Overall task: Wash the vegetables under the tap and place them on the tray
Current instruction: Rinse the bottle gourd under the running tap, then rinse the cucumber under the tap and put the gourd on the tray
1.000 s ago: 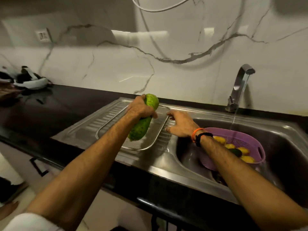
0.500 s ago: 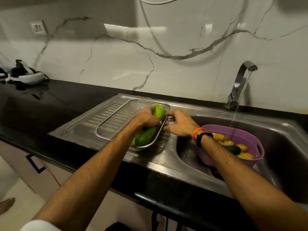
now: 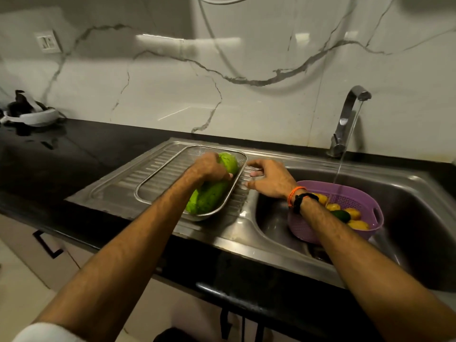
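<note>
A large green gourd (image 3: 209,196) lies lengthwise in the steel mesh tray (image 3: 153,183) on the sink's draining board. My left hand (image 3: 209,167) grips the gourd near its far end. My right hand (image 3: 269,178) rests on the draining board just right of the tray's rim, fingers spread and relaxed, holding nothing. A purple colander (image 3: 355,203) stands in the sink basin with several yellow vegetables (image 3: 352,213) and a dark green one (image 3: 341,215) inside. The tap (image 3: 345,119) runs, and its stream falls into the colander.
The steel sink basin (image 3: 419,218) takes up the right side, set in a black counter (image 3: 61,154). A white and black headset (image 3: 32,112) lies at the counter's far left. A marble wall with a socket (image 3: 48,41) stands behind.
My left hand has lowered the gourd from above the tray until it lies flat inside it. My right hand has stayed by the tray's right rim.
</note>
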The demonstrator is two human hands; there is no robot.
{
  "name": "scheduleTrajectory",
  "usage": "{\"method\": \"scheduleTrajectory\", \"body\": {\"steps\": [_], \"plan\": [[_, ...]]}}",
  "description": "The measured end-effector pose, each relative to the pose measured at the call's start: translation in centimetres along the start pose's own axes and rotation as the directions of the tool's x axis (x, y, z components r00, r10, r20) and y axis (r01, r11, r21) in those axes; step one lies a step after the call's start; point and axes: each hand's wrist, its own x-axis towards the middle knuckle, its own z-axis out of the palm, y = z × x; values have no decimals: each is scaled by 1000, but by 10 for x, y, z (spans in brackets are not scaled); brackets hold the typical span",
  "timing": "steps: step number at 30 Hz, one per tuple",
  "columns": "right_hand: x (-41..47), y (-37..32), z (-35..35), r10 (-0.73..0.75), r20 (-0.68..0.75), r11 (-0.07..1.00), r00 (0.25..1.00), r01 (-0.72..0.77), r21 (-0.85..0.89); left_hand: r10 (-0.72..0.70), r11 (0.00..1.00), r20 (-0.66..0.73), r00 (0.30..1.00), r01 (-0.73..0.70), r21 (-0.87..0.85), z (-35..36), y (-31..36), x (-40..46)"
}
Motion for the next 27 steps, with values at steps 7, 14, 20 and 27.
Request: {"method": "scheduleTrajectory", "body": {"steps": [7,14,20,27], "plan": [[-15,38,-49,101,-93,995,990,-101,8,230,972,-143,963,-222,71,15,48,-3],[-40,100,-97,264,-150,963,953,-270,-14,288,955,56,956,-291,59,93,82,9],[-50,126,-92,364,-87,924,927,-371,-93,256,959,184,949,-273,74,137,85,14],[-59,192,-83,467,-149,859,872,-487,-160,292,911,338,895,-368,187,214,118,34]]}}
